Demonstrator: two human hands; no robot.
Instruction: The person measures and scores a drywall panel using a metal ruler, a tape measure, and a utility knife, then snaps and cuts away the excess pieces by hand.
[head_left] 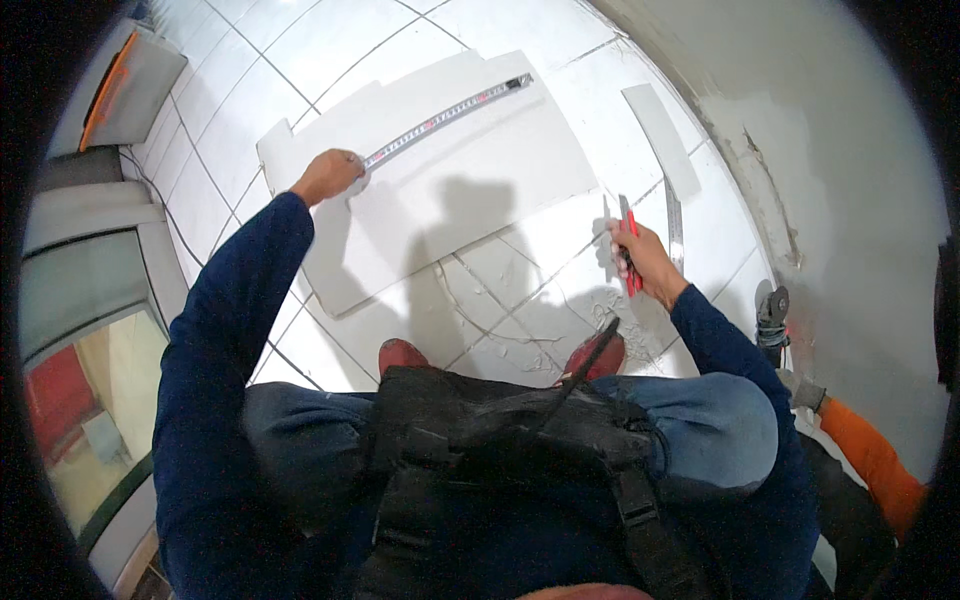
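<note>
A large white sheet of board point(480, 190) with a notched far edge lies on the tiled floor in front of me. My left hand point(332, 176) is closed at its left part, gripping the near end of a tape measure point(430, 126). The strip of tape runs out from my fingers to the far right, over the board, ending in a dark tip. To the right of the board, my right hand point(645, 258) is closed around a red utility knife point(632, 230), with its grey tip pointing away from me.
A narrow pale offcut point(662, 140) and a metal ruler point(674, 225) lie along the right wall. Thin shavings point(605, 305) are scattered by my right shoe. A dark power tool point(773, 310) and an orange sleeve point(875, 460) are at right; a cable point(170, 210) runs at left.
</note>
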